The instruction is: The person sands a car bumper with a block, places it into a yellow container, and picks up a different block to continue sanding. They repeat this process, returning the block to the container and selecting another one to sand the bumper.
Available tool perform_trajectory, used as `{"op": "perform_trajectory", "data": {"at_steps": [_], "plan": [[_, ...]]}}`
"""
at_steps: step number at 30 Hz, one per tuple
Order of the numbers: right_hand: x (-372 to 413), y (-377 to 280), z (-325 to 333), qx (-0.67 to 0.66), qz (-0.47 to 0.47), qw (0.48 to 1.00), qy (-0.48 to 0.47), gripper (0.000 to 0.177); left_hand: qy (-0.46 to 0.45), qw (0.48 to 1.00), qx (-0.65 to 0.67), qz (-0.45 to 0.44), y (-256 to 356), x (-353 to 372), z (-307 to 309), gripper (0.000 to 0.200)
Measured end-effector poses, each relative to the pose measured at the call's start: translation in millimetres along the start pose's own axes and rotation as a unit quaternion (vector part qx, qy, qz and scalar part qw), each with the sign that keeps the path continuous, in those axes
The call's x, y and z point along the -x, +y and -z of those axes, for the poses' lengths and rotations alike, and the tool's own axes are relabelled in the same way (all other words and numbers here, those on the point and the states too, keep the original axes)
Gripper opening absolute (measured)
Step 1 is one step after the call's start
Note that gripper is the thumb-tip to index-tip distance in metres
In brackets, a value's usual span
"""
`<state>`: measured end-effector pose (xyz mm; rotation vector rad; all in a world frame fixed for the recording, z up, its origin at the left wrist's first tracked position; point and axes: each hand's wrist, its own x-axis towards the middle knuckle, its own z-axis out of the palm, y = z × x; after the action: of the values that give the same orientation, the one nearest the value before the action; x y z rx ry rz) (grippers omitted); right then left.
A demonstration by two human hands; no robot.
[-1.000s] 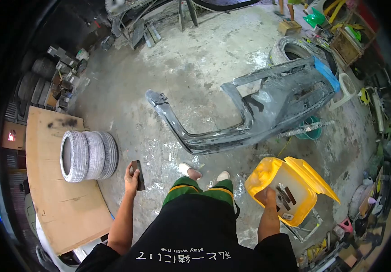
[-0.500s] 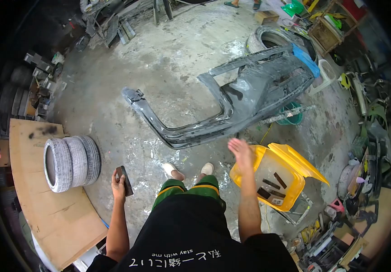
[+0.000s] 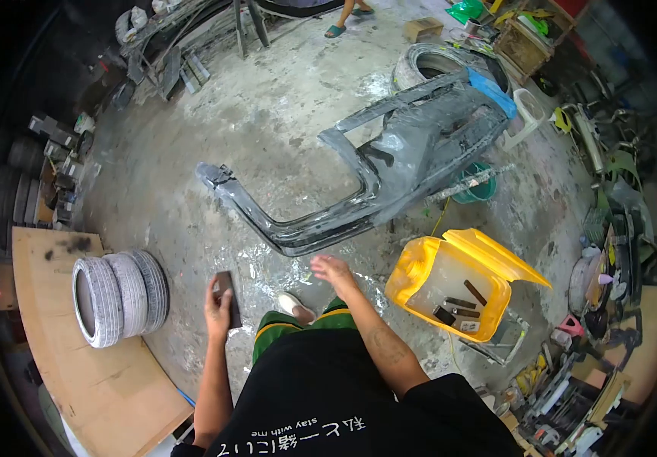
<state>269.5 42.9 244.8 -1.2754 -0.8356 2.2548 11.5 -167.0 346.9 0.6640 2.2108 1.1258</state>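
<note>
My left hand grips a flat, dark brown sanding block, held upright low on the left. My right hand is in front of my body with nothing visible in it, fingers loosely extended. Just beyond it lies a grey car body side panel, its curved door-frame section reaching left. To the right of that hand stands a cut-open yellow container with several dark blocks inside in cloudy water.
Three whitish tires stand by a plywood board on the left. A green bucket and a tire are near the panel. Car parts crowd the right side. Another person's foot shows at the top.
My right hand has swung left, away from the yellow container to in front of my body. My left hand, with the sanding block, has shifted slightly right. The other person's feet have moved left.
</note>
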Motion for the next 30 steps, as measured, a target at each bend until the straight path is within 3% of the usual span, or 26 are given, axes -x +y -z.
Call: {"op": "perform_trajectory", "data": {"at_steps": [1, 5, 6, 7, 9, 11, 15, 16, 18, 19, 21, 24, 26, 28, 30], "plan": [[16, -10, -14, 0.027, -0.033, 0.997, -0.067, 0.055, -0.041, 0.998, -0.009, -0.040, 25, -1, -18, 0.055], [46, -20, -56, -0.088, -0.029, 0.990, -0.104, 0.059, -0.219, 0.960, -0.051, -0.164, 81, -2, -79, 0.055], [53, -20, -63, -0.095, -0.017, 0.991, -0.093, 0.059, -0.261, 0.943, -0.058, -0.196, 99, 4, -87, 0.057], [64, -23, -68, -0.088, 0.010, 0.996, -0.024, 0.058, -0.265, 0.912, -0.101, -0.296, 99, 2, -100, 0.058], [85, -24, -64, -0.085, 0.046, 0.991, 0.093, 0.056, -0.289, 0.888, -0.091, -0.346, 101, 6, -115, 0.056], [106, -11, -43, -0.153, 0.100, 0.978, 0.102, 0.051, -0.337, 0.873, -0.081, -0.343, 116, 15, -124, 0.054], [157, 8, -16, -0.244, 0.143, 0.945, 0.165, 0.039, -0.454, 0.862, 0.056, -0.218, 99, 28, -161, 0.046], [168, 16, -4, -0.266, 0.157, 0.934, 0.181, 0.037, -0.465, 0.855, 0.062, -0.221, 101, 37, -169, 0.046], [187, 32, 20, -0.251, 0.179, 0.931, 0.194, 0.042, -0.508, 0.848, 0.108, -0.106, 107, 51, -183, 0.045], [196, 40, 32, -0.252, 0.172, 0.918, 0.253, 0.042, -0.509, 0.847, 0.124, -0.086, 110, 56, -189, 0.044], [203, 57, 56, -0.290, 0.195, 0.873, 0.340, 0.042, -0.506, 0.849, 0.124, -0.090, 119, 63, -203, 0.045], [237, 51, 80, -0.357, 0.190, 0.827, 0.391, 0.041, -0.498, 0.853, 0.109, -0.117, 153, 79, -232, 0.044], [253, 52, 101, -0.357, 0.180, 0.829, 0.390, 0.038, -0.508, 0.820, 0.142, -0.222, 157, 89, -279, 0.046], [264, 55, 120, -0.372, 0.198, 0.817, 0.395, 0.036, -0.473, 0.781, 0.022, -0.407, 173, 105, -333, 0.048], [274, 56, 145, -0.385, 0.197, 0.824, 0.366, 0.034, -0.469, 0.749, -0.005, -0.468, 188, 131, -386, 0.052]]}}
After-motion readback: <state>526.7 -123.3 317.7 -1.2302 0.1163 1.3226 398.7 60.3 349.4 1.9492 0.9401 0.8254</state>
